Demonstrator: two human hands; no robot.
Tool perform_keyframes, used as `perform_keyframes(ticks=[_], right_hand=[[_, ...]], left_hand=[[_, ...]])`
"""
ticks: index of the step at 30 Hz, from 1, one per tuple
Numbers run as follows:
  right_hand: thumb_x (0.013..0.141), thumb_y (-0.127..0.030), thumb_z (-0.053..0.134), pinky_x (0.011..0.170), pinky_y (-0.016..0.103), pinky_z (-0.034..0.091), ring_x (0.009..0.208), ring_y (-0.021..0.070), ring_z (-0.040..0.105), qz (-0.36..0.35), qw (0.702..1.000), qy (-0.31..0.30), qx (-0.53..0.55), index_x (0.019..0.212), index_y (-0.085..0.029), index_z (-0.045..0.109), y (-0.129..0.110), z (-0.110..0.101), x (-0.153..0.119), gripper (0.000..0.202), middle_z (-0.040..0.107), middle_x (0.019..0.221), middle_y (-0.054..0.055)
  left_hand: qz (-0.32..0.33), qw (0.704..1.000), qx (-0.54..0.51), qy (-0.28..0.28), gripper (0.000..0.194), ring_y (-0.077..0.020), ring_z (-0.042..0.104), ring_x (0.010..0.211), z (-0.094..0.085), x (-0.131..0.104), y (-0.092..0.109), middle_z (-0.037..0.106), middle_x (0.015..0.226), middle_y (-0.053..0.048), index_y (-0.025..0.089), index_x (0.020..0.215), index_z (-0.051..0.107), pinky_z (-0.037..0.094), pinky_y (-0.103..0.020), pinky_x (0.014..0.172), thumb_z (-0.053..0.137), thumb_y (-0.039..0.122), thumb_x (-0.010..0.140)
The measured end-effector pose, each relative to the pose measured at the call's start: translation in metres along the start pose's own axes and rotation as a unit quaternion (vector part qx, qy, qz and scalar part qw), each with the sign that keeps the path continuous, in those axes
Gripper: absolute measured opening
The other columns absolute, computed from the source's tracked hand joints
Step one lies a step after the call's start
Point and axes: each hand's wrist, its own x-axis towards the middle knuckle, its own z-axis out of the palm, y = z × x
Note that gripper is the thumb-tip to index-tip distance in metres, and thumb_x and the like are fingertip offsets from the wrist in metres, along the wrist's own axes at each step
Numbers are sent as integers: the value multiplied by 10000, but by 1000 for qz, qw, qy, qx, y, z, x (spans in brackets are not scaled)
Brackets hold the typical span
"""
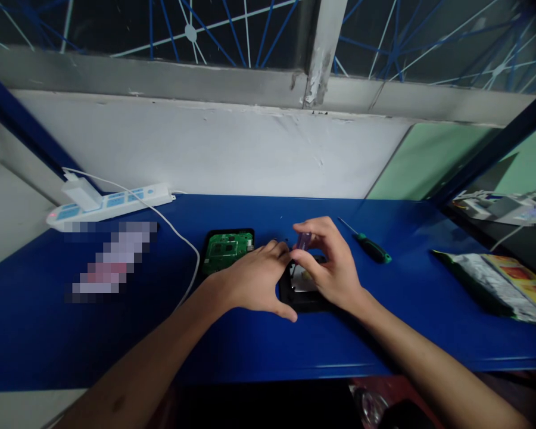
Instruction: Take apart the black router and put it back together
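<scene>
My right hand pinches the purple handle of a small screwdriver between thumb and fingers. It points down over a black plastic casing with a silvery plate inside, largely covered by the hand. My left hand lies at the casing's left edge, thumb spread apart from its outstretched fingers; the fingertips come close to the screwdriver. Just left of them sits a second black casing holding a green circuit board, partly behind my left hand.
A green-handled screwdriver lies right of my hands. A white power strip with a plug and cable is at the back left, near a blurred-out item. At right lies a foil packet. A wall bounds the blue table.
</scene>
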Motion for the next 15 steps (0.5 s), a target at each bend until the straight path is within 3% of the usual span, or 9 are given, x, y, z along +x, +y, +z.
perform_keyframes(ticks=[5,11,15], right_hand=[[907,-216,681,727,335,597,846,153,650,3,1000,21,-8,1199,-294,629,0,-1,-1,307,638,986,20],[1009,-196,474,837,377,604,987,168,706,40,999,-14,29,1302,-292,565,-3,-2,-3,321,698,1175,48],[956,-226,604,772,353,604,988,179,668,4,1000,1,-2,1180,-275,623,-2,-3,0,230,650,1122,57]], left_hand=[[-3,1000,28,-13,1019,-433,464,1314,0,0,0,505,1432,-197,142,1400,471,412,-557,1076,861,623,590],[16,999,38,1,1000,-423,450,1330,0,0,-1,494,1438,-186,164,1386,463,400,-545,1089,840,656,602],[10,999,35,-6,963,-412,474,1305,-1,0,1,503,1430,-181,164,1356,489,419,-531,1078,862,623,596]])
